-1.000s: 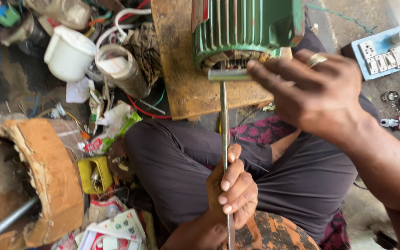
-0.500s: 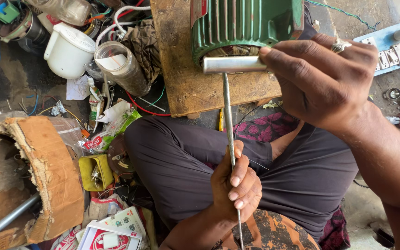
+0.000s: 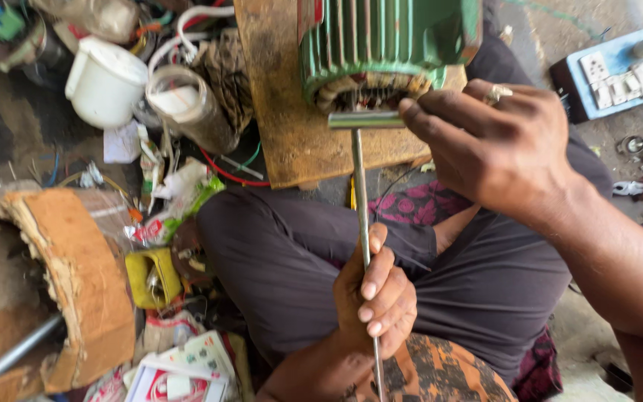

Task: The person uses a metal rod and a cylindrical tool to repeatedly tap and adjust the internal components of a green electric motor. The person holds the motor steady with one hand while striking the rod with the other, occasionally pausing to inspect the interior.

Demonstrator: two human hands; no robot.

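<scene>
1. The left hand (image 3: 377, 301) is closed around the shaft of a slim metal hammer (image 3: 361, 186), low over the lap.
2. The right hand (image 3: 500, 149) pinches the right end of the hammer's cylindrical head with its fingertips, just near of the green motor housing (image 3: 388, 45).
3. The housing rests on a wooden board (image 3: 277, 112), its copper windings (image 3: 370, 89) exposed at the near opening.
4. Risk, as I judge it: the head sits close to the windings, so a slip could nick them; fingertips pinched at the head could get caught against the housing rim.
</scene>
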